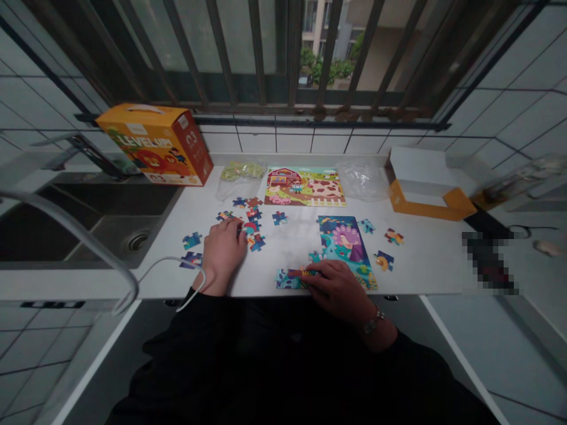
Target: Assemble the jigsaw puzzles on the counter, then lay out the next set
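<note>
At the left of the loose puzzle pieces (256, 241), my left hand (225, 251) rests low on the counter. Its thumb and fingers close around the edge of a puzzle piece, mostly hidden under them. My right hand (339, 286) lies over the lower left of a partly joined jigsaw puzzle (343, 236) with a purple peacock. Its fingers are bent onto a puzzle piece in the joined strip (287, 278) along the counter's front edge, and they cover part of it. A single blue piece (279, 218) lies between the hands.
A finished farm puzzle (305, 188) lies behind, between two clear plastic bags (241, 171) (363, 180). Several loose pieces (384, 260) flank the peacock puzzle. An orange box (163, 144) stands by the sink (155, 227); an opened box (429, 203) sits right. A white cable (166, 258) crosses my left wrist.
</note>
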Action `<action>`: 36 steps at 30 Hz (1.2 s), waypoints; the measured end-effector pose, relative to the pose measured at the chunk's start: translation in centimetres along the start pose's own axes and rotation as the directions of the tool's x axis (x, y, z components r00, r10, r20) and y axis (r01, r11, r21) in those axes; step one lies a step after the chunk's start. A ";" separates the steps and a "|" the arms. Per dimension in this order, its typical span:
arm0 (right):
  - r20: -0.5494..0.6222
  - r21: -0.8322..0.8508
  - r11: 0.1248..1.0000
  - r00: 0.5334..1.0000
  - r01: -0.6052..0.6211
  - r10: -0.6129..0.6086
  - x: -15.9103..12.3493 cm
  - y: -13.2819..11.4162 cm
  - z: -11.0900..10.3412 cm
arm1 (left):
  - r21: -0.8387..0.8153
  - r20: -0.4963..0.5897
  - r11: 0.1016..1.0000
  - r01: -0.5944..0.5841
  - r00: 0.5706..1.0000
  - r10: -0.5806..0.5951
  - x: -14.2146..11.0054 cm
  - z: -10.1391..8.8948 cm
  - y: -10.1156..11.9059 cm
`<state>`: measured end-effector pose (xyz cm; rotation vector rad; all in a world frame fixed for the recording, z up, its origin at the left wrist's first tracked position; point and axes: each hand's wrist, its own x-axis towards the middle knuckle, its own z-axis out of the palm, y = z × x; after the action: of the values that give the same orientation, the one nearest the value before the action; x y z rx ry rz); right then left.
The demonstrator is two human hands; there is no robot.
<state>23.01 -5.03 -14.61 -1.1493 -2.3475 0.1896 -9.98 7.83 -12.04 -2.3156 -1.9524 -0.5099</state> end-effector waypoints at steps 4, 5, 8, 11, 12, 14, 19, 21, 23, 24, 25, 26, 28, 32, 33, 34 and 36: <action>-0.088 0.013 1.000 0.996 0.006 -0.004 -0.7 0.3 0.1 | 0.027 0.018 0.999 0.029 0.999 -0.029 -0.3 0.6 1.2; -0.110 0.009 1.000 0.994 -0.012 0.013 -1.1 0.6 0.0 | 0.033 0.028 0.999 0.035 0.999 -0.036 -0.4 0.6 1.3; -0.182 -0.048 0.989 0.975 -0.137 0.126 -2.8 2.2 -1.0 | 0.048 0.041 0.997 0.064 0.997 -0.066 -0.4 0.4 1.4; -0.267 -0.115 0.937 0.919 -0.329 0.290 -4.4 5.2 -2.9 | 0.063 0.034 0.994 0.090 0.995 -0.092 -0.4 0.5 1.2; -0.292 -0.132 0.910 0.893 -0.393 0.343 -4.7 6.4 -3.7 | 0.066 0.029 0.994 0.092 0.995 -0.094 -0.3 0.6 1.2; -0.340 -0.171 0.843 0.834 -0.510 0.435 -4.7 8.7 -5.2 | 0.069 0.018 0.993 0.094 0.995 -0.095 -0.2 0.8 1.2; -0.277 -0.317 0.652 0.725 -0.689 0.631 -1.3 13.1 -7.6 | 0.028 -0.072 0.997 0.069 0.995 -0.067 -0.3 0.6 1.4; -0.208 -0.377 0.594 0.690 -0.711 0.693 0.3 13.8 -7.7 | -0.009 -0.127 1.000 0.008 0.992 -0.009 -0.9 0.4 1.7; -0.162 -0.402 0.567 0.665 -0.719 0.729 1.4 14.3 -7.5 | -0.034 -0.173 0.997 -0.067 0.983 0.061 -2.0 0.3 2.0; -0.151 -0.400 0.565 0.660 -0.722 0.736 1.7 14.6 -7.4 | -0.041 -0.187 0.993 -0.110 0.977 0.100 -2.7 0.3 2.2; -0.148 -0.391 0.568 0.658 -0.724 0.738 1.9 14.8 -7.3 | -0.049 -0.195 0.987 -0.153 0.971 0.141 -3.5 0.4 2.3; -0.149 -0.374 0.576 0.660 -0.727 0.736 2.0 15.1 -7.2 | -0.060 -0.197 0.978 -0.200 0.963 0.185 -4.2 0.5 2.5; -0.160 -0.314 0.595 0.659 -0.740 0.735 1.8 15.9 -7.2 | -0.083 -0.197 0.959 -0.271 0.948 0.251 -5.6 0.8 2.8; -0.206 -0.146 0.629 0.646 -0.763 0.735 1.1 17.3 -7.4 | -0.117 -0.180 0.942 -0.314 0.940 0.291 -6.9 0.9 3.1; -0.221 -0.104 0.642 0.647 -0.759 0.729 1.0 17.4 -7.5 | -0.122 -0.177 0.940 -0.318 0.939 0.294 -7.0 0.9 3.1; -0.236 -0.063 0.660 0.654 -0.749 0.719 1.0 17.3 -7.5 | -0.128 -0.178 0.939 -0.320 0.939 0.295 -7.0 0.8 3.1; -0.264 0.013 0.704 0.676 -0.710 0.687 1.0 16.6 -7.5 | -0.138 -0.192 0.933 -0.331 0.934 0.303 -6.9 0.7 3.1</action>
<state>37.86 5.49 -13.37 -1.9625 -1.5951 0.1858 -7.81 0.89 -14.29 -2.5256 -1.4717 -0.8336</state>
